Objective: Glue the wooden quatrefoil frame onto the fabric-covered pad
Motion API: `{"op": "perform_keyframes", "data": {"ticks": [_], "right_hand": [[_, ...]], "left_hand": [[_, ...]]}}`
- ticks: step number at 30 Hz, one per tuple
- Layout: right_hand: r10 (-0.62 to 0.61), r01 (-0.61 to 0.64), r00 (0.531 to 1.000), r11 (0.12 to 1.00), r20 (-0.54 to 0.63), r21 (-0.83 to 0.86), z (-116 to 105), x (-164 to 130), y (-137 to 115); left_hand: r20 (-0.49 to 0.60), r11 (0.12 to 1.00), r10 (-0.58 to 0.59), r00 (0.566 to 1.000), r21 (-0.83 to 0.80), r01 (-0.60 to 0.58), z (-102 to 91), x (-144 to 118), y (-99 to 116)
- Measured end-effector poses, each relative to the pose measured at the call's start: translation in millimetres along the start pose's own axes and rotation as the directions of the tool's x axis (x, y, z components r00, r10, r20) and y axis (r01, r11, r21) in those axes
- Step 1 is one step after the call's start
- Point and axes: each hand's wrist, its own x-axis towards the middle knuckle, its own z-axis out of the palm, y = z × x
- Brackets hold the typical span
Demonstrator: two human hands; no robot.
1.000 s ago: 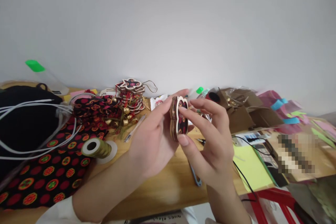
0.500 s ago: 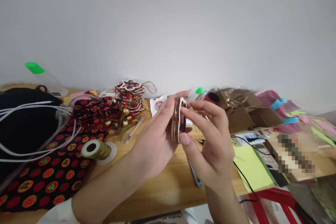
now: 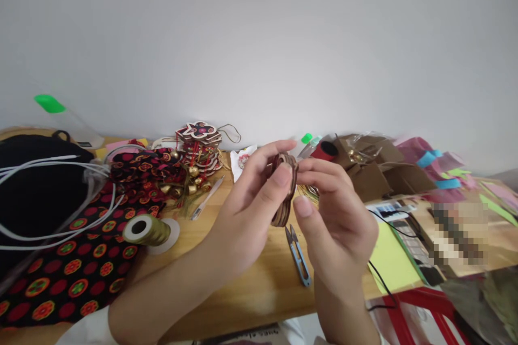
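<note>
My left hand (image 3: pixel 246 215) grips a small stack of wooden cut-out pieces (image 3: pixel 282 215) upright above the table, thumb across the near side. Only their brown layered edges show clearly. My right hand (image 3: pixel 338 215) is at the stack's right side, its curved fingertips at or just beside the edge. The right thumb stands apart from the fingers, with a gap to the stack. Below, blue-handled thread snips (image 3: pixel 299 259) lie on the wood. Similar wooden ornaments (image 3: pixel 200 137), the top one fish-shaped, are piled at the back with red cords and gold bells (image 3: pixel 193 172).
A green thread spool (image 3: pixel 151 230) stands by patterned black fabric (image 3: pixel 73 267) and white cables (image 3: pixel 52 164) at left. A clear-handled tool (image 3: pixel 206 199) lies behind my left hand. Cardboard boxes (image 3: pixel 384 164), yellow paper (image 3: pixel 392 259) and a black cord (image 3: pixel 382 280) are at right.
The stack has turned in my left hand, and its patterned, pale-rimmed face no longer shows. My right thumb has come off it and the right hand has shifted slightly right, uncovering the snips.
</note>
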Motion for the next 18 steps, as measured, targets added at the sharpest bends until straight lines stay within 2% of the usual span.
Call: {"op": "perform_keyframes", "data": {"ticks": [5,10,18], "right_hand": [[0.013,-0.014,1.0,0.999,-0.009,-0.031,0.1,1.6,-3.4],[0.015,-0.015,1.0,0.999,0.001,0.036,-1.1,1.5,-3.7],[0.023,-0.021,0.999,0.999,-0.024,0.045,0.9,1.2,-4.5]], "left_hand": [[0.024,0.998,0.052,0.998,0.032,-0.053,-1.8,-1.1,-2.5],[0.051,0.998,0.043,0.998,0.036,-0.045,-1.9,-2.0,-2.8],[0.039,0.998,0.05,0.998,0.032,-0.051,-2.5,-2.4,-2.8]]}}
